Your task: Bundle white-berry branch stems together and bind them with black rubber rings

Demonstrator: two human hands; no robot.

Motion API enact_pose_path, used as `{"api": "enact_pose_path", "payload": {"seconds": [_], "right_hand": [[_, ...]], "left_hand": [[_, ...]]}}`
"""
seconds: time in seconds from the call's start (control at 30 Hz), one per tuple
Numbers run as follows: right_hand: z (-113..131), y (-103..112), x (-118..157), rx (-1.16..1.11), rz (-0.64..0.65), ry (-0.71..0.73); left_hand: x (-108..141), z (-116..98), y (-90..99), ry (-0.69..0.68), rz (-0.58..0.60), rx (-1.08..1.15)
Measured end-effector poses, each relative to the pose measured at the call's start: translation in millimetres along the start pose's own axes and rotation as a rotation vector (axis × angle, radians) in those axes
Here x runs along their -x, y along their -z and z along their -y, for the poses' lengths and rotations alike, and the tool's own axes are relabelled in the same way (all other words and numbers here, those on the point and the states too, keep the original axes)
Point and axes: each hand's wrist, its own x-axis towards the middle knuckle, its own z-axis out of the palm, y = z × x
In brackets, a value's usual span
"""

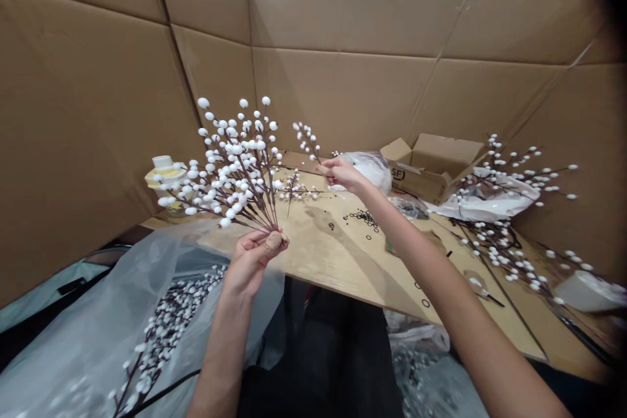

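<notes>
A fanned bunch of white berry stems (240, 163) rises from my left hand (257, 255), whose thumb and fingers pinch the brown stem ends together. Farther out over the table, my right hand (340, 173) is closed on the lower end of a single white berry sprig (307, 138), which tilts up and to the left. Another small berry sprig (294, 189) is behind the bunch at the table's far side. Small black rings (367, 217) lie scattered on the wooden table (318, 248), below and right of my right hand.
An open cardboard box (421, 173) stands at the back right beside a clear plastic bag (369, 170). More berry branches (509, 248) and a white roll (590, 290) lie to the right. A large plastic bag of berry stems (181, 307) sits lower left. Cardboard walls (343, 78) surround the table.
</notes>
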Motion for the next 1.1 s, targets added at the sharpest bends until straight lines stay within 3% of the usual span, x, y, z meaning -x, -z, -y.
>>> {"api": "enact_pose_path", "payload": {"seconds": [0.1, 0.17, 0.23, 0.33, 0.43, 0.57, 0.67, 0.83, 1.1], "right_hand": [[17, -3, 9, -0.072, -0.039, 0.088], [31, -3, 31, -0.122, -0.072, 0.176], [46, -4, 64, -0.152, -0.024, 0.244], [60, -11, 113, -0.114, 0.336, 0.218], [65, -23, 140, -0.01, 0.471, 0.211], [67, -29, 145, 0.19, 0.374, 0.251], [70, -27, 146, 0.289, 0.362, 0.225], [71, -28, 150, 0.44, 0.253, 0.306], [56, -35, 143, 0.131, 0.392, 0.1]], "left_hand": [[0, 0, -1.2, 0.006, -0.024, -0.006], [-1, 0, -1.4, 0.014, -0.019, -0.017], [-1, 2, -2.0, 0.023, 0.007, -0.036], [2, 4, -6.9, 0.029, 0.082, -0.072], [6, 6, -17.2, 0.024, 0.203, -0.099], [12, 10, -31.4, 0.024, 0.337, -0.176], [15, 15, -37.0, -0.031, 0.324, -0.212], [13, 22, -36.6, -0.101, 0.327, -0.25], [16, 21, -34.2, -0.15, 0.352, -0.379]]}}
